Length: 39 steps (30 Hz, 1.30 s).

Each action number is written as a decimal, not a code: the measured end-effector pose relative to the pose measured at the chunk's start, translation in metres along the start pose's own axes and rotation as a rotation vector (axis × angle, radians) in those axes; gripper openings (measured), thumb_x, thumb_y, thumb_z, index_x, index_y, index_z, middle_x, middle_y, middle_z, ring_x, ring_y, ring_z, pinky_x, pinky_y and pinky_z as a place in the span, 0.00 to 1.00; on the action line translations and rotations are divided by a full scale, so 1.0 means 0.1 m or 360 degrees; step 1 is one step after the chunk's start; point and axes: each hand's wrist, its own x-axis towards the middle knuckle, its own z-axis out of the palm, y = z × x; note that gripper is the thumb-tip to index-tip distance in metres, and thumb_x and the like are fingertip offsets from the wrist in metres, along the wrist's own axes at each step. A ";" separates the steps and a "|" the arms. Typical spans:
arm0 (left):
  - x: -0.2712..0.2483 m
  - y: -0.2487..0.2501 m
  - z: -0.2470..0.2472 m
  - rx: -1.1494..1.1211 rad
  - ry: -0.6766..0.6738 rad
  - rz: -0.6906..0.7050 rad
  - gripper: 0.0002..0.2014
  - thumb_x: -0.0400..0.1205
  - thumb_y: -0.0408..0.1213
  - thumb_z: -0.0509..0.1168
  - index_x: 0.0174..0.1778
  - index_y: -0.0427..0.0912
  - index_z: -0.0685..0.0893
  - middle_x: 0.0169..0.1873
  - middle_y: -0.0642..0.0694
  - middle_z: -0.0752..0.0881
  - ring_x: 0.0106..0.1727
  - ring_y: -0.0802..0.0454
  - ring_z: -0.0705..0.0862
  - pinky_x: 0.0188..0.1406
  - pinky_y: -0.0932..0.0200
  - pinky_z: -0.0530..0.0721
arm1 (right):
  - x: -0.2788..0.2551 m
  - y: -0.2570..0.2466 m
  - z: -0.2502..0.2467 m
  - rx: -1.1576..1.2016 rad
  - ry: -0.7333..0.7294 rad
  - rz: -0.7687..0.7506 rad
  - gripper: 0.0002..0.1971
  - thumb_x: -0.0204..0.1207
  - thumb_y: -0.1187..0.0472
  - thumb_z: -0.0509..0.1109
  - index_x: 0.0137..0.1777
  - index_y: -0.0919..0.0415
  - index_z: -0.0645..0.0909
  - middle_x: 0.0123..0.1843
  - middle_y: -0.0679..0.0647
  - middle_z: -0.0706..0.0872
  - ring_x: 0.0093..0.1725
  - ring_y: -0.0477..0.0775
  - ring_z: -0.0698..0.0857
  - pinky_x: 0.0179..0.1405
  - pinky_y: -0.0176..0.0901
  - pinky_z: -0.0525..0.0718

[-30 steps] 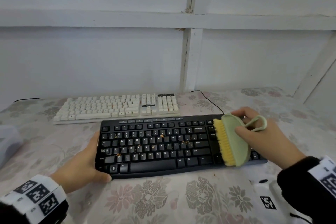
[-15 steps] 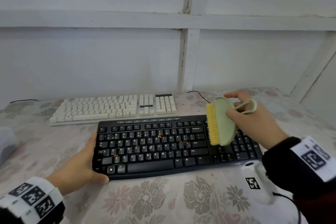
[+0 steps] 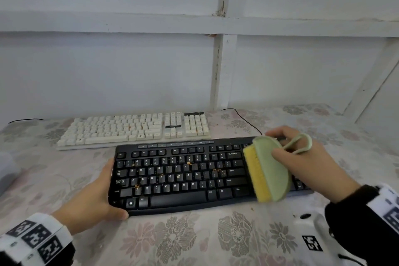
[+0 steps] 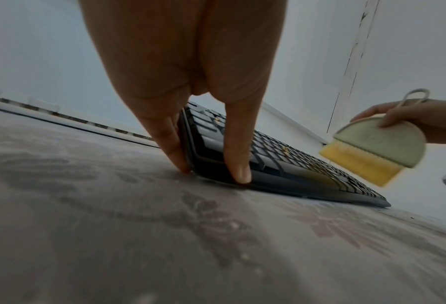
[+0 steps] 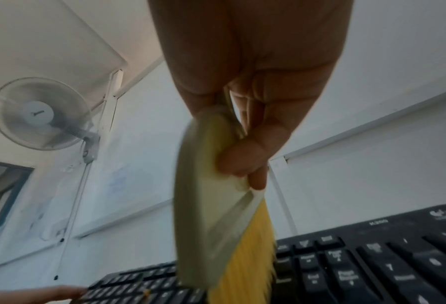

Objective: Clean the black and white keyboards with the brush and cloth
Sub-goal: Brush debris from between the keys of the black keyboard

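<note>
The black keyboard (image 3: 194, 175) lies in front of me on the flowered cloth, with orange crumbs (image 3: 189, 163) among its keys. My left hand (image 3: 108, 192) grips its left front corner, thumb on the front edge and fingers (image 4: 175, 148) along the left side. My right hand (image 3: 275, 143) pinches a green brush (image 3: 272, 168) with yellow bristles (image 3: 255, 175). The bristles point down at the keys just right of Enter. The brush (image 4: 372, 150) looks blurred in the left wrist view. The white keyboard (image 3: 133, 129) lies behind, untouched. No cleaning cloth shows.
A black cable (image 3: 244, 121) runs from the wall toward the black keyboard's back right corner. A white device with a square marker (image 3: 311, 242) sits at the front right. A pale object (image 3: 6, 168) is at the left edge. A wall fan (image 5: 40, 113) hangs high.
The brush lifted off the right end of the black keyboard half a second ago and has come back down onto the keys right of Enter. My left hand kept its hold.
</note>
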 end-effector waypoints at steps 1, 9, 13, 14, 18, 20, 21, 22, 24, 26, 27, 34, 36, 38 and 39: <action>0.00 0.00 0.00 -0.0001 0.0003 0.0000 0.63 0.59 0.27 0.82 0.65 0.85 0.46 0.51 0.56 0.85 0.49 0.54 0.87 0.53 0.51 0.84 | 0.05 -0.02 0.00 0.0011 0.0050 -0.0016 0.14 0.75 0.64 0.65 0.52 0.42 0.79 0.42 0.56 0.87 0.33 0.55 0.80 0.30 0.38 0.75; 0.00 0.01 0.00 0.0017 -0.0023 0.0006 0.62 0.60 0.26 0.81 0.65 0.83 0.46 0.51 0.57 0.84 0.50 0.56 0.86 0.47 0.61 0.82 | -0.02 0.10 0.18 -0.0118 -0.0116 0.0001 0.14 0.78 0.63 0.62 0.56 0.42 0.74 0.37 0.43 0.85 0.27 0.44 0.76 0.22 0.28 0.72; 0.00 0.00 0.00 0.0025 -0.0017 -0.0011 0.63 0.60 0.27 0.81 0.66 0.83 0.45 0.51 0.57 0.84 0.50 0.55 0.86 0.51 0.56 0.83 | -0.15 0.13 0.11 -0.0073 -0.0321 0.0058 0.15 0.75 0.65 0.65 0.52 0.42 0.77 0.36 0.58 0.85 0.27 0.48 0.73 0.24 0.34 0.73; 0.00 0.01 0.00 0.0027 -0.0015 -0.0007 0.62 0.60 0.27 0.81 0.65 0.84 0.44 0.51 0.58 0.84 0.50 0.56 0.86 0.51 0.56 0.83 | -0.14 0.11 0.07 -0.0030 -0.0337 0.0066 0.14 0.74 0.66 0.65 0.51 0.43 0.79 0.39 0.60 0.86 0.30 0.50 0.76 0.27 0.38 0.76; 0.00 0.01 0.00 0.0037 -0.0010 0.0002 0.62 0.60 0.27 0.81 0.63 0.85 0.44 0.52 0.60 0.84 0.51 0.56 0.86 0.52 0.56 0.83 | 0.04 0.02 0.01 0.0046 -0.0076 -0.0009 0.15 0.73 0.66 0.66 0.51 0.42 0.80 0.41 0.55 0.87 0.35 0.52 0.79 0.33 0.41 0.77; 0.00 0.00 0.01 0.0036 0.0000 0.0000 0.63 0.59 0.27 0.81 0.63 0.86 0.44 0.52 0.59 0.84 0.51 0.56 0.86 0.53 0.54 0.83 | 0.15 0.01 0.05 0.0063 0.0039 -0.0030 0.15 0.74 0.65 0.65 0.54 0.42 0.78 0.42 0.52 0.87 0.33 0.50 0.79 0.30 0.36 0.77; 0.00 0.01 0.01 0.0033 -0.0001 -0.0002 0.63 0.59 0.27 0.81 0.63 0.87 0.44 0.52 0.59 0.84 0.51 0.56 0.86 0.54 0.52 0.84 | 0.18 0.01 0.07 0.0048 0.0062 -0.0027 0.15 0.74 0.65 0.65 0.55 0.44 0.77 0.43 0.52 0.86 0.33 0.50 0.79 0.28 0.33 0.76; 0.00 0.01 0.00 0.0030 -0.0002 -0.0005 0.63 0.59 0.27 0.81 0.63 0.87 0.45 0.52 0.59 0.85 0.50 0.55 0.86 0.55 0.52 0.84 | 0.20 0.02 0.10 0.0020 0.0061 -0.0016 0.15 0.75 0.65 0.65 0.55 0.44 0.77 0.44 0.52 0.86 0.33 0.52 0.80 0.28 0.32 0.76; 0.00 0.01 0.00 0.0025 -0.0011 -0.0008 0.62 0.59 0.27 0.81 0.63 0.86 0.45 0.51 0.58 0.85 0.50 0.56 0.87 0.53 0.53 0.84 | 0.15 0.05 0.15 -0.0068 0.0000 0.0003 0.13 0.75 0.64 0.65 0.54 0.45 0.77 0.44 0.53 0.87 0.35 0.56 0.82 0.29 0.35 0.76; 0.00 0.01 -0.01 0.0031 -0.0018 -0.0007 0.62 0.60 0.27 0.81 0.64 0.85 0.46 0.50 0.58 0.85 0.50 0.56 0.87 0.52 0.53 0.84 | 0.06 0.09 0.17 -0.0115 -0.0099 0.0013 0.12 0.75 0.64 0.65 0.51 0.45 0.77 0.41 0.55 0.86 0.29 0.51 0.77 0.27 0.34 0.74; 0.01 0.00 -0.01 0.0036 -0.0018 -0.0008 0.62 0.59 0.27 0.81 0.64 0.85 0.46 0.50 0.57 0.86 0.49 0.56 0.87 0.52 0.52 0.85 | 0.00 0.11 0.18 -0.0106 -0.0154 0.0024 0.12 0.75 0.64 0.65 0.51 0.45 0.77 0.39 0.57 0.85 0.26 0.47 0.74 0.25 0.32 0.72; 0.00 0.02 -0.01 0.0037 -0.0029 -0.0007 0.62 0.60 0.28 0.81 0.67 0.82 0.46 0.50 0.57 0.86 0.49 0.56 0.87 0.50 0.55 0.84 | 0.04 -0.01 0.01 -0.0033 -0.0183 0.0030 0.11 0.72 0.67 0.68 0.46 0.48 0.82 0.38 0.54 0.86 0.34 0.50 0.80 0.30 0.34 0.78; 0.00 0.01 -0.01 0.0034 -0.0037 -0.0009 0.61 0.60 0.28 0.81 0.67 0.83 0.46 0.50 0.57 0.86 0.49 0.57 0.87 0.49 0.56 0.84 | 0.17 -0.06 -0.01 0.0082 0.0002 -0.0035 0.13 0.72 0.67 0.67 0.47 0.46 0.82 0.35 0.51 0.84 0.31 0.46 0.79 0.26 0.29 0.77; 0.01 0.00 -0.01 0.0027 -0.0037 -0.0016 0.62 0.60 0.28 0.81 0.66 0.84 0.45 0.51 0.58 0.87 0.49 0.57 0.87 0.49 0.56 0.84 | 0.30 -0.07 0.04 0.0136 0.0116 -0.0070 0.14 0.72 0.66 0.66 0.50 0.45 0.80 0.35 0.53 0.84 0.30 0.47 0.78 0.25 0.34 0.78; 0.01 -0.01 -0.01 0.0027 -0.0034 -0.0021 0.62 0.59 0.28 0.81 0.66 0.84 0.45 0.51 0.58 0.87 0.49 0.57 0.87 0.50 0.56 0.84 | 0.35 -0.08 0.07 0.0147 0.0140 -0.0072 0.14 0.72 0.65 0.66 0.51 0.44 0.80 0.36 0.53 0.84 0.31 0.49 0.79 0.26 0.38 0.79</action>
